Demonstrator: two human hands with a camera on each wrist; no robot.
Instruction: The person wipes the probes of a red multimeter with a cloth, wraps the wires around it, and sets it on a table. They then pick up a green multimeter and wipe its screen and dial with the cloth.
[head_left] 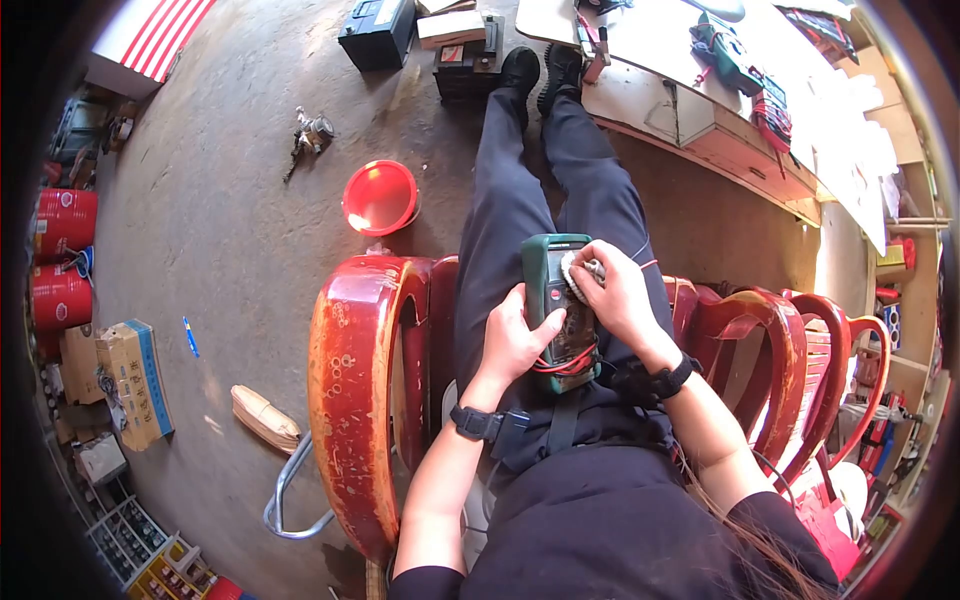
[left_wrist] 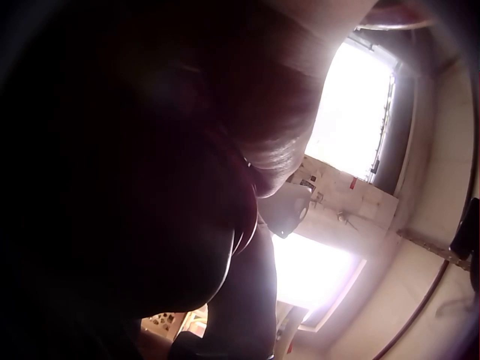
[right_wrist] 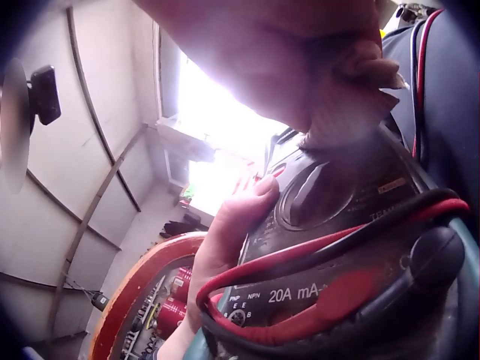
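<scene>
A multimeter (head_left: 577,328) in a green case lies over the person's lap. My left hand (head_left: 515,335) grips its left side, the thumb over its face. With curled fingers my right hand (head_left: 622,305) pinches a crumpled white wipe (head_left: 571,275) against the upper face, by the display. In the right wrist view the wipe (right_wrist: 351,112) bunches under the fingers, just above the round dial (right_wrist: 319,191). Red and black test leads (right_wrist: 300,251) loop across the meter's lower end. Darkness hides most of the left hand (left_wrist: 281,120) in the left wrist view.
Red wooden chair arms (head_left: 350,380) flank the person. A red bucket (head_left: 381,196) stands on the floor ahead to the left. Batteries (head_left: 377,35) sit near the feet. A white-topped desk (head_left: 650,40) is at the front right. Cardboard (head_left: 135,385) stands at left.
</scene>
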